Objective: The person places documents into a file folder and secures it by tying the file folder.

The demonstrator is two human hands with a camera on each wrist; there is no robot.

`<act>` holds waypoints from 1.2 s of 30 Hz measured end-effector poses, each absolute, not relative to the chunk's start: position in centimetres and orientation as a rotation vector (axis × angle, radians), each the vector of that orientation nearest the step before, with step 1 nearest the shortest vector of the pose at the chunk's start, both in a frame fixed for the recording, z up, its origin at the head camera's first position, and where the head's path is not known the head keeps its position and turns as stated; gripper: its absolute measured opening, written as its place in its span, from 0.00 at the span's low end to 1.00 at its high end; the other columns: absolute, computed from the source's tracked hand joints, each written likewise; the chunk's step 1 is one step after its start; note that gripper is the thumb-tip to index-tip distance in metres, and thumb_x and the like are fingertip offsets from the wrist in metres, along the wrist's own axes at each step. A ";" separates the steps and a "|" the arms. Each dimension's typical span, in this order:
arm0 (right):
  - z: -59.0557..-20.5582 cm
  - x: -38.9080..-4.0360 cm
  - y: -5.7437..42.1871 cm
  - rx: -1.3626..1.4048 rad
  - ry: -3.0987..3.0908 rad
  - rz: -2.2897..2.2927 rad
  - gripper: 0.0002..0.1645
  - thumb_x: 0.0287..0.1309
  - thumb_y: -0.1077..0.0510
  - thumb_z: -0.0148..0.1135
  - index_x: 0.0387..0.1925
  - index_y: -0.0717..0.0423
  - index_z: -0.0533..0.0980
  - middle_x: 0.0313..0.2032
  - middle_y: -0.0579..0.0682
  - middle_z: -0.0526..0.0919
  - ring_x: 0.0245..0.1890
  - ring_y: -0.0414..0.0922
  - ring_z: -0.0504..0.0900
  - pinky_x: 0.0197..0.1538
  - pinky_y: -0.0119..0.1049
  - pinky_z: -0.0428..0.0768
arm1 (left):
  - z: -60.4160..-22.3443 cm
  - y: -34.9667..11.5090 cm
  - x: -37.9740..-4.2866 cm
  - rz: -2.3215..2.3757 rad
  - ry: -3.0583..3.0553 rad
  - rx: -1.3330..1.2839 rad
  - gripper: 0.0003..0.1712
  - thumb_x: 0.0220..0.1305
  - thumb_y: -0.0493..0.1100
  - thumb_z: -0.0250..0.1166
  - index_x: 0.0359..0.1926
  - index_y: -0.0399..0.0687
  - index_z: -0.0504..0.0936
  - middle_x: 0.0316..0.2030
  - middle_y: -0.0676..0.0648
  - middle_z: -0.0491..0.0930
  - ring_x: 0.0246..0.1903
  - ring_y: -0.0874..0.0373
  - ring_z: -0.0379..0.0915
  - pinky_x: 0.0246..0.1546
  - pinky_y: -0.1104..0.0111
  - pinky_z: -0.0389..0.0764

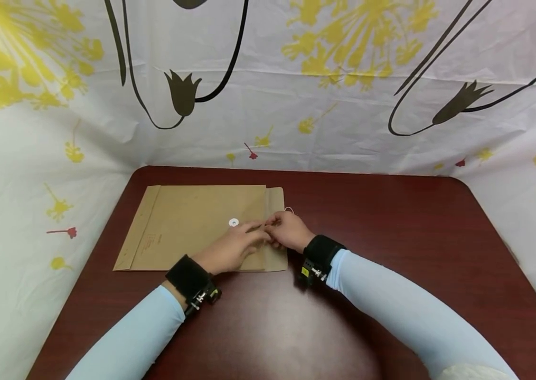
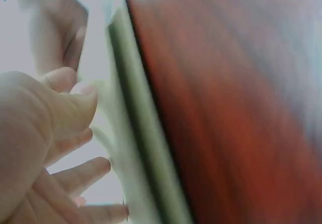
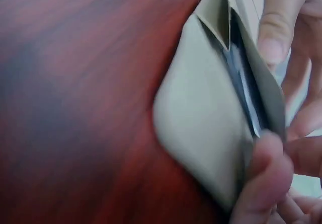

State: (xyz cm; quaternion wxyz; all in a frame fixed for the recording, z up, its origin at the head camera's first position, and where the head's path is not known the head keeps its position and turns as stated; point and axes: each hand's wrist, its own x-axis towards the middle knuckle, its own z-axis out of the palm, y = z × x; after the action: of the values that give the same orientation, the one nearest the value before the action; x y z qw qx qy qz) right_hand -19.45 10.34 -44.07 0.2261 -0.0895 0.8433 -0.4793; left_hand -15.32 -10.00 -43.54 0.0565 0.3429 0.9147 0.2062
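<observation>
A brown kraft document envelope (image 1: 201,206) lies flat on the table, its flap (image 1: 275,258) folded out at the right. My left hand (image 1: 234,245) rests on the envelope near its mouth, fingers spread and loosely bent. At the mouth's edge, my right hand (image 1: 289,230) pinches the envelope's upper panel between thumb and fingers. The right wrist view shows the mouth parted, with something dark and shiny (image 3: 246,83) inside; its kind is unclear. There, the left thumb (image 3: 274,43) lies against the upper panel. Fingertips partly hide one another where the hands meet.
A white round button (image 1: 233,222) sits on the envelope, and a thin white string (image 1: 289,209) loops out beside the right hand. The dark red table (image 1: 391,237) extends to the right. Patterned white cloth (image 1: 268,95) hangs behind the table's far edge.
</observation>
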 end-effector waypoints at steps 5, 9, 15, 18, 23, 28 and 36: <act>-44.3 -18.2 12.4 -0.357 2.441 -1.309 0.08 0.69 0.56 0.59 0.44 0.55 0.80 0.28 0.49 0.83 0.26 0.42 0.81 0.33 0.35 0.78 | -42.9 -12.1 -16.1 0.538 2.788 0.940 0.22 0.70 0.45 0.64 0.63 0.52 0.77 0.68 0.43 0.70 0.71 0.46 0.62 0.71 0.52 0.61; -44.2 -17.2 13.4 -0.453 2.494 -1.310 0.07 0.69 0.56 0.60 0.43 0.53 0.82 0.28 0.47 0.82 0.26 0.42 0.78 0.35 0.35 0.76 | -42.6 -13.1 -16.4 0.442 2.775 0.914 0.24 0.68 0.53 0.65 0.62 0.53 0.79 0.71 0.40 0.67 0.73 0.42 0.57 0.73 0.47 0.55; -43.4 -15.6 13.4 -0.658 2.661 -1.223 0.04 0.66 0.57 0.64 0.39 0.50 0.83 0.33 0.42 0.82 0.31 0.38 0.76 0.37 0.33 0.76 | -43.4 -12.6 -16.7 0.377 2.791 0.902 0.25 0.70 0.56 0.63 0.65 0.58 0.78 0.72 0.43 0.66 0.74 0.44 0.57 0.73 0.49 0.55; -43.1 -14.6 13.1 -0.892 2.766 -1.062 0.05 0.63 0.58 0.66 0.40 0.50 0.84 0.37 0.40 0.83 0.35 0.37 0.78 0.40 0.32 0.78 | -43.4 -11.7 -16.8 0.331 2.797 0.891 0.26 0.71 0.58 0.60 0.67 0.60 0.76 0.73 0.44 0.65 0.74 0.45 0.56 0.74 0.51 0.56; -42.5 -13.2 12.6 -1.343 2.862 -0.666 0.08 0.61 0.56 0.67 0.42 0.51 0.85 0.41 0.43 0.84 0.42 0.39 0.81 0.48 0.34 0.80 | -43.1 -10.1 -16.8 0.249 2.809 0.881 0.26 0.73 0.59 0.57 0.68 0.62 0.74 0.73 0.44 0.65 0.73 0.43 0.57 0.73 0.51 0.57; -42.0 -12.1 12.3 -1.504 2.869 -0.476 0.06 0.59 0.55 0.68 0.38 0.50 0.84 0.37 0.42 0.82 0.40 0.42 0.79 0.50 0.36 0.77 | -43.0 -8.6 -16.7 0.194 2.843 0.832 0.27 0.74 0.60 0.54 0.70 0.65 0.72 0.73 0.45 0.64 0.72 0.41 0.58 0.70 0.47 0.62; -43.3 -11.5 13.0 -1.427 2.836 -0.342 0.15 0.65 0.50 0.63 0.48 0.53 0.82 0.44 0.46 0.83 0.48 0.45 0.81 0.53 0.39 0.79 | -42.7 -6.9 -16.7 0.181 2.841 0.734 0.29 0.73 0.62 0.54 0.72 0.69 0.68 0.75 0.47 0.62 0.73 0.41 0.56 0.68 0.40 0.60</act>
State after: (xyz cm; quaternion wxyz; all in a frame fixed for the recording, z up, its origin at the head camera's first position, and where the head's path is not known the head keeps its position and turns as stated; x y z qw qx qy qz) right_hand -11.45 12.97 -43.30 -0.0258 -0.4469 0.8878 -0.1072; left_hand -16.72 -6.85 -42.68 0.1006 0.2485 0.9614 0.0612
